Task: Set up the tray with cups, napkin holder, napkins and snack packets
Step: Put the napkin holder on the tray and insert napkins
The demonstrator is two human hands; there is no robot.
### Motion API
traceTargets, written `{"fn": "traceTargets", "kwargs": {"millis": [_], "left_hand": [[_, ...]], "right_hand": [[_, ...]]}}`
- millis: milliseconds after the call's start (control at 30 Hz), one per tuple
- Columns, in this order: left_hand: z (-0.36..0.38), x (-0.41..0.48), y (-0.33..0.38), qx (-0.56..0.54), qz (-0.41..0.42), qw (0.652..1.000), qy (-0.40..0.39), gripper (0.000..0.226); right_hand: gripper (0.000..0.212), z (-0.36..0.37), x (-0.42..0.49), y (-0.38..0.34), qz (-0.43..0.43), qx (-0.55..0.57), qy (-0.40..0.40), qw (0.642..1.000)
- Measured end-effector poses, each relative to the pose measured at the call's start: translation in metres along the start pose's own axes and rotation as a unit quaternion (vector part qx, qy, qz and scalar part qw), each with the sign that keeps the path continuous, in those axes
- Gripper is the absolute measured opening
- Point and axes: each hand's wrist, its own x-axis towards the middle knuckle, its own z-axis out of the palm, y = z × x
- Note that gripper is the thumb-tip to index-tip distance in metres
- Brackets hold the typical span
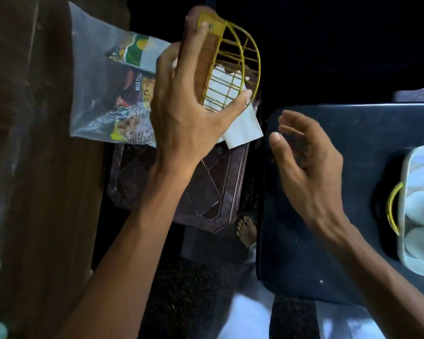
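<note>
A dark snack packet (135, 86) inside the clear bag (93, 69) reads "MIXTU", remainder hidden.

The scene is dim, and the upper right of the frame is nearly black. The brightest light lands at the centre, on the left hand (181, 113), the yellow napkin holder (233, 62) and the white napkins (241, 129). The clear plastic bag (93, 69) at upper left carries soft glare. The right hand (309, 167) is smeared by motion blur. Wide-angle distortion bends the edges, and detail is soft and grainy throughout.
</note>
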Motion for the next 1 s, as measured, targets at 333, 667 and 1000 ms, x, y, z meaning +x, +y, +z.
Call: {"fn": "traceTargets", "kwargs": {"millis": [333,667,1000], "left_hand": [[0.021,-0.116,0.063,-0.439,-0.238,0.862,-0.089,0.077],[0.097,-0.195,0.218,-0.323,-0.263,0.89,-0.187,0.08],[0.182,-0.248,0.387,-0.446,-0.281,0.801,-0.284,0.047]], "right_hand": [[0.049,-0.055,-0.045,0.001,0.016,0.092,-0.102,0.99],[0.063,-0.204,-0.103,0.063,0.104,0.068,0.046,0.991],[0.053,-0.384,-0.134,0.128,0.113,0.013,0.131,0.985]]}}
